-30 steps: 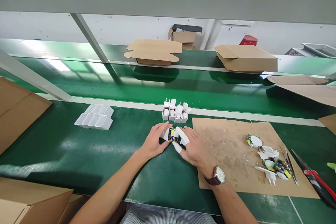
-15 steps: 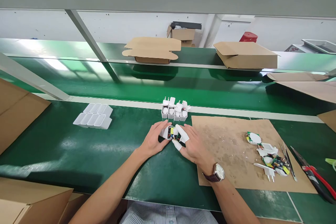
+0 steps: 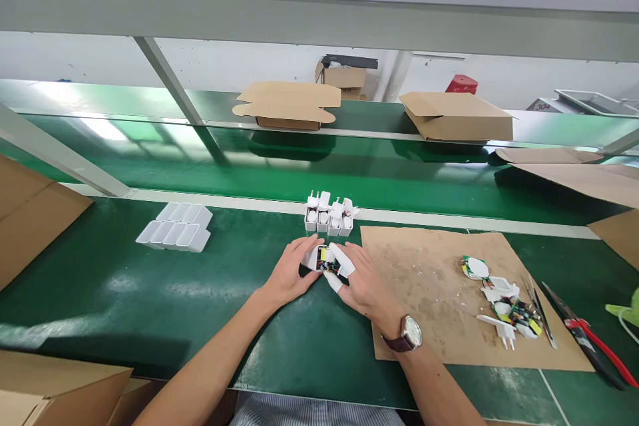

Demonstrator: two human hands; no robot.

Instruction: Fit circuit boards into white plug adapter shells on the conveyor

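Note:
In the middle of the green bench, my left hand point(image 3: 291, 271) is closed around a white plastic housing point(image 3: 310, 259). A small circuit board point(image 3: 328, 258) with yellow and dark components shows at the housing's right end; how deep it sits inside I cannot tell. My right hand point(image 3: 367, 283), with white covers on thumb and forefinger and a watch on the wrist, pinches the board from the right. Just beyond my hands stands a row of several white housings point(image 3: 328, 221) with plug parts and round white pieces on them.
Left on the bench lie two rows of white housings point(image 3: 174, 229). To the right, a brown cardboard sheet point(image 3: 419, 293) carries loose circuit boards point(image 3: 516, 315), a plug cover point(image 3: 502, 329) and tweezers point(image 3: 544, 316). Red-handled pliers point(image 3: 589, 339) lie beside it. Cardboard boxes point(image 3: 64, 386) flank the left.
The view has tilted up a little, so the bench appears slightly lower. My hands keep their grip on the housing and the circuit board, with hardly any movement between them.

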